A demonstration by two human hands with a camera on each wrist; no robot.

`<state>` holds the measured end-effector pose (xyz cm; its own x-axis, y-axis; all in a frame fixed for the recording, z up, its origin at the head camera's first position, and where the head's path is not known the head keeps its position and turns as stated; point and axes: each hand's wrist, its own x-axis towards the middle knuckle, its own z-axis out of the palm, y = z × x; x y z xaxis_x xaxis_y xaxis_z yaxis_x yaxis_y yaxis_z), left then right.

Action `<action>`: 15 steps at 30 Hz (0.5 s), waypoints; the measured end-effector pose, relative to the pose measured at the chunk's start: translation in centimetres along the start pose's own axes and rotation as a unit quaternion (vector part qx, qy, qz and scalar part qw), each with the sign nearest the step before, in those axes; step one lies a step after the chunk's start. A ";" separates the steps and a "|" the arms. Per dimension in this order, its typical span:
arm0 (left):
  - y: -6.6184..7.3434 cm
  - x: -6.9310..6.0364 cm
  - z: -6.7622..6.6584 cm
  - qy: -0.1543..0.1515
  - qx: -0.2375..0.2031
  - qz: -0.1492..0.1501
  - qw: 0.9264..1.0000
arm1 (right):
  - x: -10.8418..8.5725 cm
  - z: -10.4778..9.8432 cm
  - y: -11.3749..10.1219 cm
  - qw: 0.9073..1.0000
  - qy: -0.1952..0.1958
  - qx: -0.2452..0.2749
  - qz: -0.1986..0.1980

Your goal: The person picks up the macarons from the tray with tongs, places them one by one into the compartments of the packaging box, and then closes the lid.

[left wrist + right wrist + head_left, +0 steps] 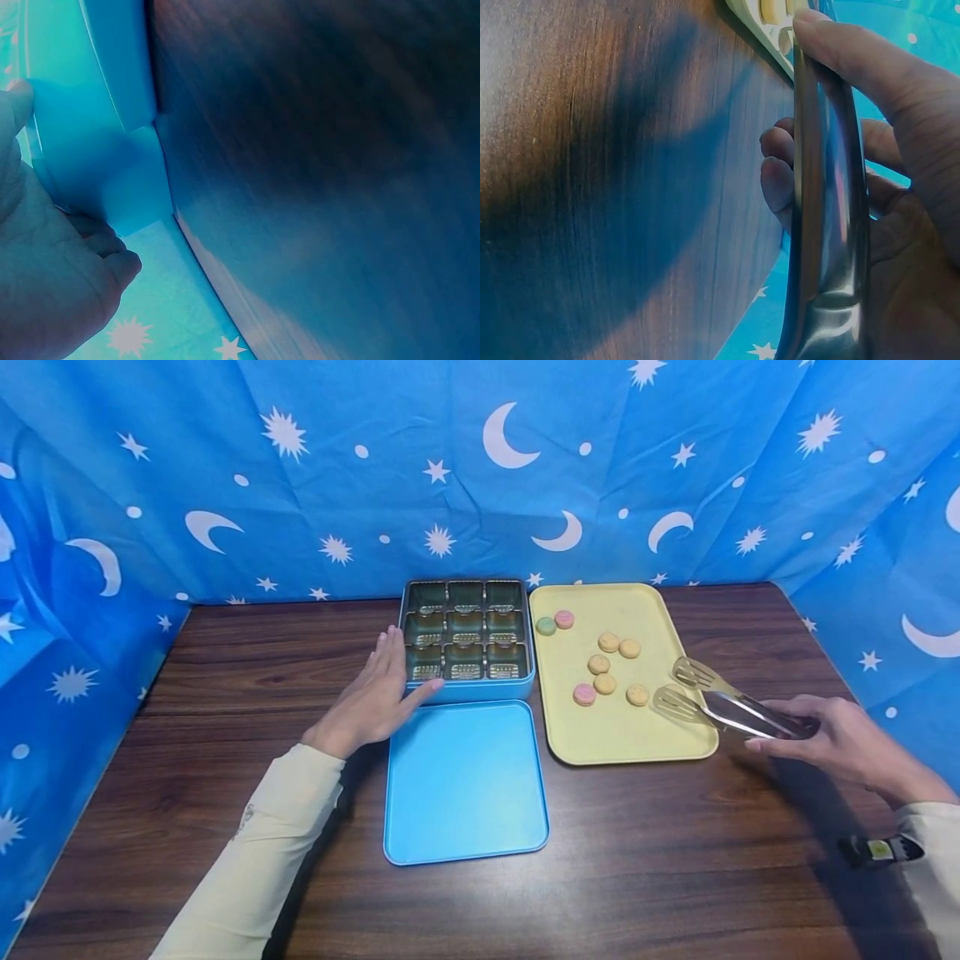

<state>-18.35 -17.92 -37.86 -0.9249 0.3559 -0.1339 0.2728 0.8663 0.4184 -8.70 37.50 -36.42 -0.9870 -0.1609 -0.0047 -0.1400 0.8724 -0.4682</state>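
Note:
My right hand (832, 739) grips a pair of metal tongs (738, 706), its thumb and fingers on the two arms. The slotted tips of the tongs stand apart over the right edge of a yellow tray (562, 739). Several macarons lie on that tray: yellow ones (605, 684), pink ones (584, 694) and a green one (546, 626). With fingers straight, my left hand (375, 693) touches the left side and front corner of a blue tin (480, 692). Inside the tin sits a gold insert (463, 627) split into several compartments, with no macarons in them.
A flat blue lid (465, 785) lies in front of the tin on the dark wooden table (637, 860). Blue cloth (450, 485) with white moons and stars hangs behind and at both sides. The tray stands close to the tin's right side.

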 end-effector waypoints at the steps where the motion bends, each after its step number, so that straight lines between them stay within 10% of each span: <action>1: 0.0 0.0 0.0 0.000 0.000 0.000 1.000 | 0.0 0.0 0.0 1.000 -0.001 0.000 0.001; 15: 0.1 -0.2 -0.2 -0.005 0.000 0.001 1.000 | 0.6 -0.6 -0.3 0.999 0.000 -0.019 -0.041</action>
<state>-18.20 -17.96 -37.65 -0.9219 0.3603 -0.1426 0.2739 0.8662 0.4180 -9.33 37.43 -35.74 -0.9719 -0.2333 0.0318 -0.2237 0.8729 -0.4336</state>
